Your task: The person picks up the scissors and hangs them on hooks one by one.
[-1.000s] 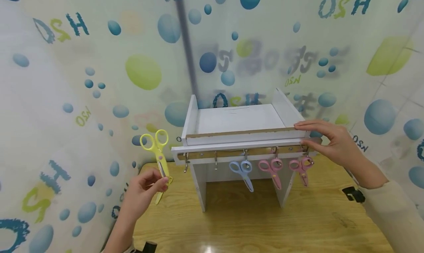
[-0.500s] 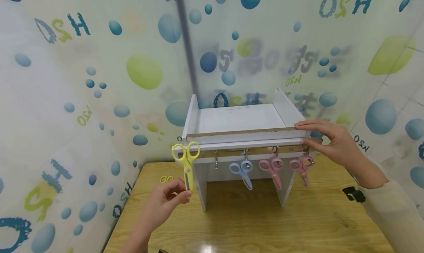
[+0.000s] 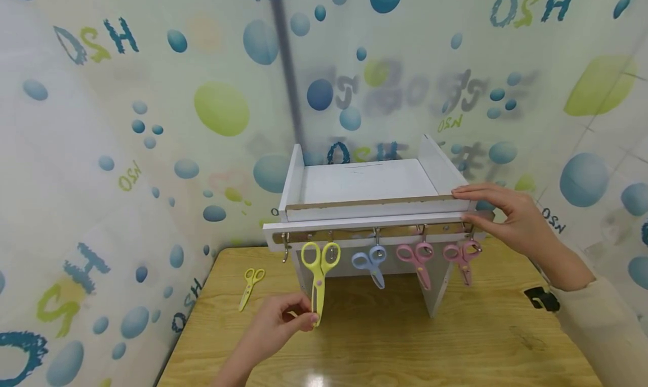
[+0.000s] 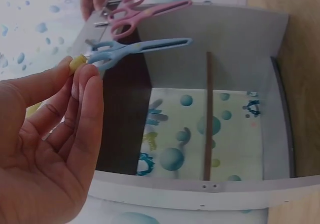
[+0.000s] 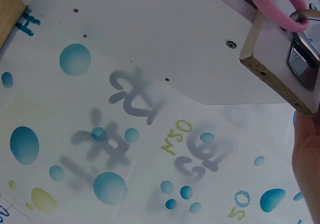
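Note:
My left hand pinches yellow scissors by the blade end, handles upward, in front of the second hook from the left on the white shelf. Whether a handle loop touches that hook I cannot tell. My right hand grips the shelf's right front corner, thumb below and fingers on top. From the hook rail hang blue scissors, pink scissors and a second pink pair at the right. In the left wrist view, only the yellow tip shows between thumb and fingers.
A second yellow pair of scissors lies on the wooden table left of the shelf. The leftmost hook bears nothing. Patterned sheeting covers the walls behind and to the left.
My left hand has carried the yellow scissors rightward and slightly down, from left of the shelf to the second hook. The right hand keeps its hold on the corner.

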`<move>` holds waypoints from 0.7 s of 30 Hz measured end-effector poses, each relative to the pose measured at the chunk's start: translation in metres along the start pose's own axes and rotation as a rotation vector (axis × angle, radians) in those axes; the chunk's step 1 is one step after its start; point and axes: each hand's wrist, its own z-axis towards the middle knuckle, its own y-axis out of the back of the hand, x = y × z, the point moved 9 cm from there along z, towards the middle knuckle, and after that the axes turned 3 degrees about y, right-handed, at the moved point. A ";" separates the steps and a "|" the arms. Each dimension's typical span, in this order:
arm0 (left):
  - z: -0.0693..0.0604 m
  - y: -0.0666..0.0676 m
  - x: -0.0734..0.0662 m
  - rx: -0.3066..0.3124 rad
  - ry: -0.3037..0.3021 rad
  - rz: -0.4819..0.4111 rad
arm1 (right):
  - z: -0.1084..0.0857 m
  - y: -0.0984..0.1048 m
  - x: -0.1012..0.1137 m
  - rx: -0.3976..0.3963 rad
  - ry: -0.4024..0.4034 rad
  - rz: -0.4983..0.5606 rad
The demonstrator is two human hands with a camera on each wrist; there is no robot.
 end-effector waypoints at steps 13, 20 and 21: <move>-0.002 -0.018 0.042 0.015 0.078 0.017 | -0.008 -0.009 -0.002 -0.002 0.010 0.058; 0.015 -0.017 0.047 -0.011 0.020 0.013 | 0.000 -0.002 0.000 -0.014 0.037 0.047; 0.018 -0.016 0.047 -0.013 0.009 0.013 | 0.002 0.000 0.001 -0.018 0.044 0.040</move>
